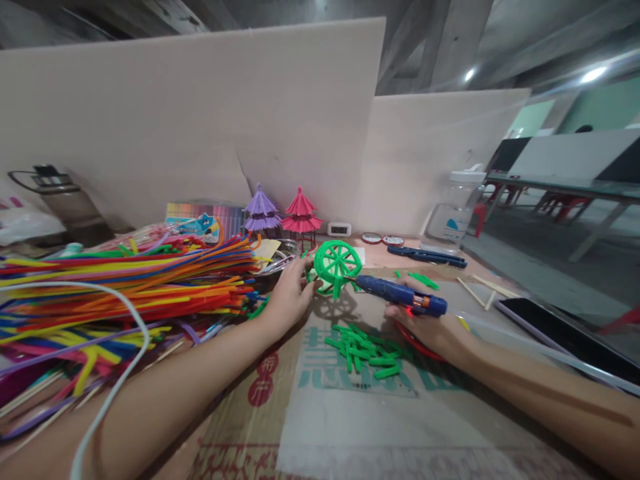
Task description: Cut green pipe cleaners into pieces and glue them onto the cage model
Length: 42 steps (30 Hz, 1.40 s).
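My left hand grips the left side of a green wheel-shaped pipe-cleaner frame standing on the cardboard sheet. My right hand is closed round a blue hot glue gun, whose nozzle points left and touches the frame's lower right. A heap of short green pipe-cleaner pieces lies just in front of both hands.
A big pile of coloured pipe cleaners fills the left. A purple and a pink paper pagoda stand behind. A clear bottle, blue pliers, wooden sticks and a dark tablet lie right. A white cable crosses my left arm.
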Motion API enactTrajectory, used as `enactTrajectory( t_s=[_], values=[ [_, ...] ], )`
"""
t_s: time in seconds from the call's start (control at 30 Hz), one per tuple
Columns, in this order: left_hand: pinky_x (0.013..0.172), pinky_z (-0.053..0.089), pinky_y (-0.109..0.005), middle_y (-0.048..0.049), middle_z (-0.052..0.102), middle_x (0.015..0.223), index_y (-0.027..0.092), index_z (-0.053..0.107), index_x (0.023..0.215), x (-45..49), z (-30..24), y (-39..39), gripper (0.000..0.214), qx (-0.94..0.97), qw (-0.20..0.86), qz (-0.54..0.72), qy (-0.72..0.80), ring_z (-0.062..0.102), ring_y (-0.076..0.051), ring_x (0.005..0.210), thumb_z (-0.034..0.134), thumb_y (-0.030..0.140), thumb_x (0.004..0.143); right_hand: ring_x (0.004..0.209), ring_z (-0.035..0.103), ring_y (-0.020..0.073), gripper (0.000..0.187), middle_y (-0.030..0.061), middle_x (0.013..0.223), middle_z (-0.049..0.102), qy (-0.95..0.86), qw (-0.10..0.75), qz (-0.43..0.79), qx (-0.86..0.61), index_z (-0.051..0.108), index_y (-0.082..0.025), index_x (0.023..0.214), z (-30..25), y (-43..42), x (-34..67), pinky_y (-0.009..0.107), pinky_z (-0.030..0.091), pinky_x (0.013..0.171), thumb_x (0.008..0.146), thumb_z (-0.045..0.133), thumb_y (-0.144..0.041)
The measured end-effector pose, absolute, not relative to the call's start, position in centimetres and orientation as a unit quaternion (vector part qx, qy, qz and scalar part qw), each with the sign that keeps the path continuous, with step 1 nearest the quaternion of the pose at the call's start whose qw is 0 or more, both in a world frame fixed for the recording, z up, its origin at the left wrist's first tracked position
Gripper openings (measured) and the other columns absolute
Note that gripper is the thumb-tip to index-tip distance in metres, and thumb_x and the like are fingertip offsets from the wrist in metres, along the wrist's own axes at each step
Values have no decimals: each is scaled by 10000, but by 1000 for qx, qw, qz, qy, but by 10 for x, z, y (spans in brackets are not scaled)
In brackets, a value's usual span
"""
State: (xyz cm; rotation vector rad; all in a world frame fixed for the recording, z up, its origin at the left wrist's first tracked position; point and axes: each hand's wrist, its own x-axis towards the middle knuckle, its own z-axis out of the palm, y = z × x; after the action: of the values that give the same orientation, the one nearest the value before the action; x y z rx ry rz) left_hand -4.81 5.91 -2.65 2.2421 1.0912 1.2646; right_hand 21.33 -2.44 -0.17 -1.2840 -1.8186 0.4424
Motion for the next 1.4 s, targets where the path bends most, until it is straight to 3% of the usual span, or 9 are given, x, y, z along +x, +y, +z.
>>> enactTrajectory(
  t_s=[0.37,0.87,1.4],
  values=[
    [930,503,-386,-115,540,1242,196,523,1217,-48,-27,59,356,791,164,445,386,517,-262,1195,552,227,864,514,507,160,185,-33,593,562,-726,416,161,-524,524,-266,726,-3,-24,213,272,381,453,792,622,-407],
    [935,506,-381,-120,549,1231,184,532,1200,-47,-26,59,338,789,177,447,383,523,-265,1194,561,241,869,573,539,158,123,-32,637,590,-727,403,158,-534,537,-246,741,-3,-25,213,271,420,530,792,600,-338],
    [955,496,-397,-117,560,1228,199,515,1204,-47,-28,62,352,786,189,450,378,538,-267,1189,576,224,858,573,559,161,168,-19,659,615,-730,395,179,-528,548,-244,766,1,-28,211,269,426,509,773,635,-388]
  ],
)
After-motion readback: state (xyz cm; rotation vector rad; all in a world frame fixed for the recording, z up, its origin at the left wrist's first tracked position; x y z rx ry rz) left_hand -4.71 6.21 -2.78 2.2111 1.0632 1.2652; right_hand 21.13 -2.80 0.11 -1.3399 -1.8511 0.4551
